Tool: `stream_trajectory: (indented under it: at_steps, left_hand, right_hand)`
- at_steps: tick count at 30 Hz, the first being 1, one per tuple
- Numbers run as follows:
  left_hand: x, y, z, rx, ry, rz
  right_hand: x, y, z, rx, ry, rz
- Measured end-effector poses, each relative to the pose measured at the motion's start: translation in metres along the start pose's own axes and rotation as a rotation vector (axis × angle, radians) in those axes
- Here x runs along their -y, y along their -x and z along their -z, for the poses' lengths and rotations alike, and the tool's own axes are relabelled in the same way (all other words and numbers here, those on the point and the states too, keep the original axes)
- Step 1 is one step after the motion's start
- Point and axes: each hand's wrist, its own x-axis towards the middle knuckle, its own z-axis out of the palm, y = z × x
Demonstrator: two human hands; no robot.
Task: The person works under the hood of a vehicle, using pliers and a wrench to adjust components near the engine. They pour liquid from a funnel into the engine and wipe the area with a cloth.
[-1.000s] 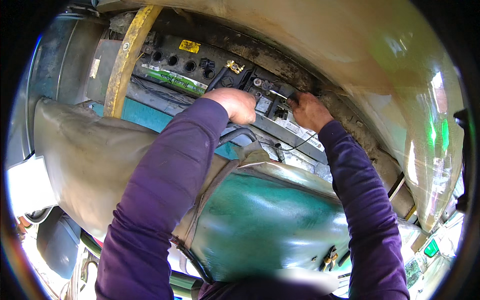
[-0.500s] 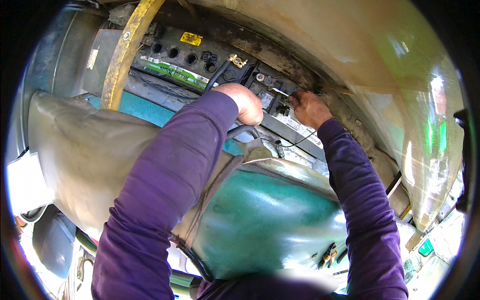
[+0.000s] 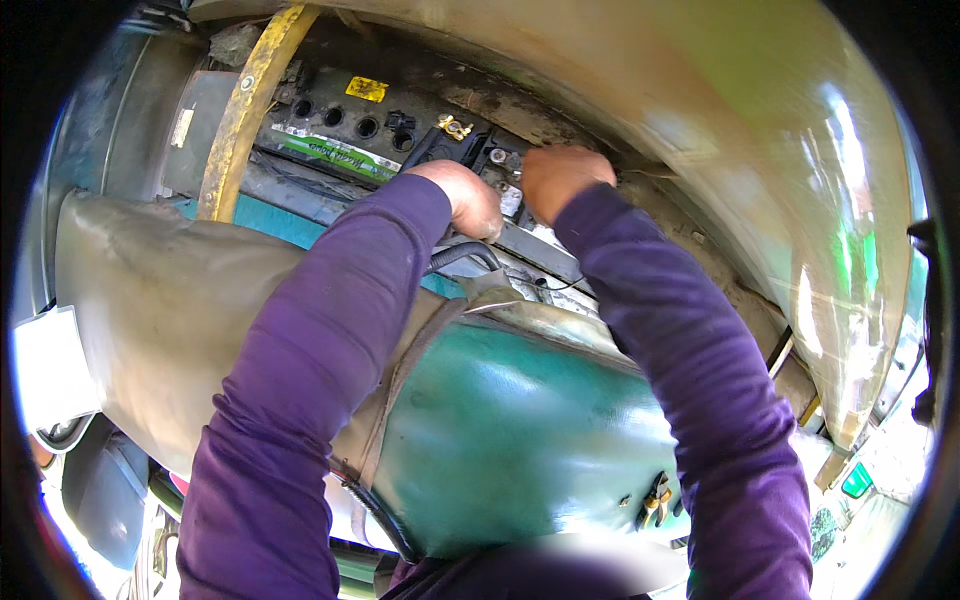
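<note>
A black battery [image 3: 330,140] with a green label and several round openings lies in a recess at the upper middle, a brass terminal clamp [image 3: 455,127] on a cable above it. Just below the clamp my left hand [image 3: 462,200] is curled over the battery's front edge, fingertips hidden. Close beside it, my right hand [image 3: 565,180] is closed over the terminal area [image 3: 498,157] toward the right end; whatever it grips is hidden under the fingers. A ribbed black hose [image 3: 465,250] bends beneath my left hand.
A worn yellow bar [image 3: 240,120] crosses at left. A beige padded cover [image 3: 170,320] and teal panel [image 3: 500,430] lie below my hands, pliers [image 3: 655,500] at the teal panel's lower right. A large curved, glossy panel [image 3: 760,120] overhangs the right side.
My right hand has moved up and left, nearer my left hand, and turned, so the slim metal piece seen at its fingers earlier is hidden. My left hand has shifted only slightly.
</note>
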Motion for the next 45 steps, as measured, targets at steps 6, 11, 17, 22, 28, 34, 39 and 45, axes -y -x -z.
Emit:
stream_trajectory:
  at_steps: [6, 11, 17, 22, 28, 34, 39, 45]
  left_hand:
    - [0.013, -0.019, -0.002, 0.052, 0.011, -0.115]
    - [0.018, -0.013, -0.003, -0.036, -0.194, -0.252]
    - [0.02, -0.012, -0.001, -0.099, -0.373, -0.342]
    - [0.022, -0.009, 0.002, -0.121, -0.052, -0.199]
    - [0.022, -0.006, 0.007, -0.116, -0.227, -0.33]
    - [0.014, -0.005, 0.003, -0.213, 0.078, -0.117]
    - [0.008, -0.003, 0.003, -0.227, -0.062, -0.116]
    - [0.013, -0.007, 0.003, -0.165, 0.013, -0.035]
  right_hand:
    - [-0.101, 0.195, 0.006, -0.354, -0.381, 0.096]
    - [-0.085, 0.358, -0.006, 0.047, -0.882, -0.078]
    - [-0.027, 0.432, -0.081, -0.081, -0.8, -0.089]
    - [-0.041, 0.468, -0.101, -0.25, -0.85, -0.406]
    - [-0.097, 0.495, -0.105, -0.232, -0.573, -0.794]
    - [-0.166, 0.537, -0.153, -0.335, -0.301, -0.947]
    - [-0.227, 0.567, -0.209, -0.22, -0.216, -1.11]
    - [-0.236, 0.566, -0.234, -0.297, -0.461, -1.122]
